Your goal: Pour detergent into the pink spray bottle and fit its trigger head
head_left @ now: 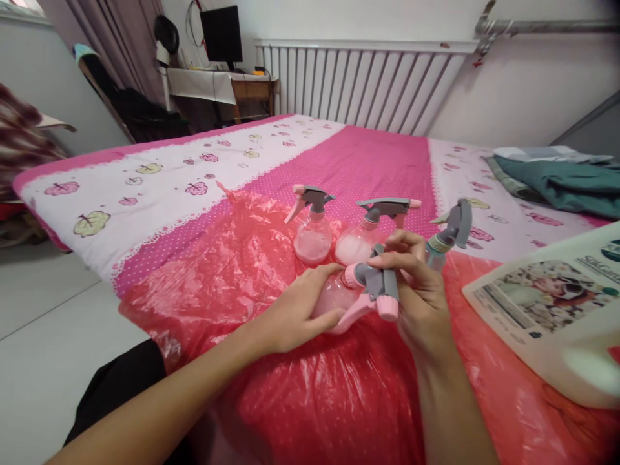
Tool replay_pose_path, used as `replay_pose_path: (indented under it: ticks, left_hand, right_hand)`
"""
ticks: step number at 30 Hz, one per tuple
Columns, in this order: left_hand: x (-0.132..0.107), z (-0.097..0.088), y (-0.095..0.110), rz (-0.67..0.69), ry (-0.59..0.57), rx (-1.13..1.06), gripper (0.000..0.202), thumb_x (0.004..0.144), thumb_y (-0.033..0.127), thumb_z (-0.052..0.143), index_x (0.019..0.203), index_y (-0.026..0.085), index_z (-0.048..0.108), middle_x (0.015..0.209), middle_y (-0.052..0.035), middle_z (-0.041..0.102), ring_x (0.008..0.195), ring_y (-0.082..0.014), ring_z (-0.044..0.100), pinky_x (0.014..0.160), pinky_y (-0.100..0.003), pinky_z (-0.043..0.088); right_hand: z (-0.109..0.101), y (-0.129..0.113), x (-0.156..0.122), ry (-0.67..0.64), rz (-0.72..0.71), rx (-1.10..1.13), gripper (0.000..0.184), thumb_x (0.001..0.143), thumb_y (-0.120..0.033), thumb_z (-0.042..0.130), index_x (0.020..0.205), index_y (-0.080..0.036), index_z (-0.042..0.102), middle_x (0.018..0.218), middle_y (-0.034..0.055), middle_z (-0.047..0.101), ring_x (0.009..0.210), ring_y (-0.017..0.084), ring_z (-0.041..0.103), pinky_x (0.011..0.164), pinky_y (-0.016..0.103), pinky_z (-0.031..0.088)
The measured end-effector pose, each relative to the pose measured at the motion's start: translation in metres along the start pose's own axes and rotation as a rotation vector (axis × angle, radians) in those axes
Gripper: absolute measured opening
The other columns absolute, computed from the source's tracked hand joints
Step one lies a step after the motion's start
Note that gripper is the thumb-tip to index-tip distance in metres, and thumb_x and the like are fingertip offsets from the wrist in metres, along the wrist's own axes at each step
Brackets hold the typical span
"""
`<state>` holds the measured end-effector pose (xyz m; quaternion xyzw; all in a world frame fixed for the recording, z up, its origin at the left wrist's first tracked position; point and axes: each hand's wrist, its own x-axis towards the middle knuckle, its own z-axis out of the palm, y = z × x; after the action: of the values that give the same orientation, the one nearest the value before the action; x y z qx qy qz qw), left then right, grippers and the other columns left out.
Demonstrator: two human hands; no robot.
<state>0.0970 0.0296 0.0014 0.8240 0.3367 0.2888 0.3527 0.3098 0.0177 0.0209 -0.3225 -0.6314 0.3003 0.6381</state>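
A person is sitting or standing at the edge of a bed (382,152), and its pink-and-white cover is spreading widely across the room, showing printed trees, dots and lace edging. Crinkled red plastic (213,284) is covering the near part and catching the light in its folds. Just above it, the person is holding a spray bottle (334,296) on its side (I cannot tell whether it is touching the plastic). The left hand (300,309) is curling its fingers around the clear body, while the right hand (423,294) is grasping the grey-and-pink spray head.

Behind them, a pink-liquid bottle (312,244) and a frothy bottle (355,247) are standing upright side by side, and a greenish bottle (435,260) is showing partly behind the right hand. A big pale jug (542,310) is lying at the right, with folded clothes (566,177) resting beyond it.

Farther off, a white slatted panel (363,84) is lining the wall beneath a grey pipe (552,26). In the left corner, a dark screen (221,35) is standing on a desk (201,85), and a purple curtain (113,45) is hanging behind a black chair (111,84).
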Motion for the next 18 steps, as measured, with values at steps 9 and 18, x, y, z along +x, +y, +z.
replay_pose_path:
  ticks: [9, 18]
  left_hand:
    - [0.0008, -0.0028, 0.005, -0.01, -0.02, -0.005, 0.069, 0.102, 0.047, 0.062, 0.16, 0.021, 0.034, 0.166, -0.0176, 0.045, 0.152, -0.0362, 0.046, 0.127, -0.061, 0.035]
    - [0.001, -0.003, 0.0044, -0.014, -0.031, -0.006, 0.068, 0.102, 0.044, 0.063, 0.16, 0.02, 0.034, 0.167, -0.0176, 0.044, 0.153, -0.0337, 0.045, 0.128, -0.057, 0.035]
  right_hand:
    - [-0.0036, -0.0098, 0.0018, -0.182, -0.033, -0.029, 0.036, 0.108, -0.053, 0.05, 0.13, -0.043, 0.076, 0.132, 0.0, 0.058, 0.131, 0.019, 0.052, 0.116, 0.032, 0.042]
    - [-0.0081, -0.0091, -0.0018, -0.369, 0.076, 0.124, 0.077, 0.091, -0.09, 0.05, 0.148, -0.04, 0.064, 0.145, 0.0013, 0.061, 0.137, 0.028, 0.055, 0.12, 0.041, 0.046]
